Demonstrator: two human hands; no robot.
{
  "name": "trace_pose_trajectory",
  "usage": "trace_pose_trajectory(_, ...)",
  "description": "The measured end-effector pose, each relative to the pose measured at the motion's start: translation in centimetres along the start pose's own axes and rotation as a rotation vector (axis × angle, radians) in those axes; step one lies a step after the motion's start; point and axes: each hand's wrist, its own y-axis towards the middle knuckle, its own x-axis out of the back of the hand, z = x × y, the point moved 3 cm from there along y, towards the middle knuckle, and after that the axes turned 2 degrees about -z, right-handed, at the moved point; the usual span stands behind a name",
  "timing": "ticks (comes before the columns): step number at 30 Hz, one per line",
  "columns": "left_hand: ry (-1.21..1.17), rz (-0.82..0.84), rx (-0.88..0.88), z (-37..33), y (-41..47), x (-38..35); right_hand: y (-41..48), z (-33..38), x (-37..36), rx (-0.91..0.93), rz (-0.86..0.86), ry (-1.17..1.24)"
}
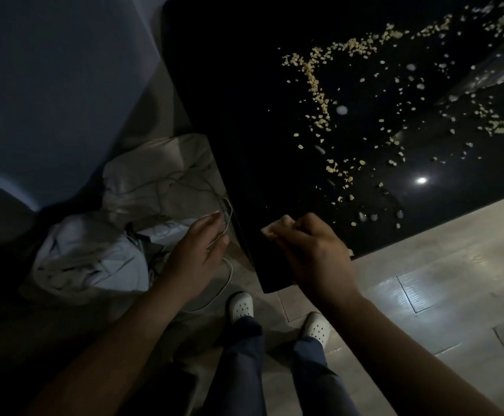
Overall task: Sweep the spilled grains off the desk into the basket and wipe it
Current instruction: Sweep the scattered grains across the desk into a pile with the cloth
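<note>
Pale spilled grains (316, 82) lie scattered over the glossy black desk (238, 115), thickest in a curved line at the upper middle and looser toward the right. My right hand (310, 250) is closed around a small pinkish cloth (277, 226) at the desk's near corner. My left hand (199, 250) hovers with fingers apart just left of the desk edge, above a white cable (228, 211), holding nothing. No basket can be made out in this dim view.
Crumpled white sheets or bags (94, 256) with tangled cords lie on the floor left of the desk. A clear plastic bag (499, 67) rests on the desk at the right. My feet in white clogs (241, 306) stand on grey floor tiles.
</note>
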Motion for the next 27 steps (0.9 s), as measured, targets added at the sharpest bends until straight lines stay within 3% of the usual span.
trace_pose_trajectory(9,0.012,-0.012,-0.004,0.2,0.0,0.0,5.6,0.5,-1.7,-0.027,0.012,-0.029)
trace_pose_trajectory(19,-0.094,0.010,0.073,-0.2,0.6,-0.6,2.0,-0.9,1.2,0.065,0.133,0.041)
trace_pose_trajectory(27,-0.229,-0.017,0.110,-1.3,1.2,-2.0,4.4,-0.9,0.9,-0.158,-0.001,0.178)
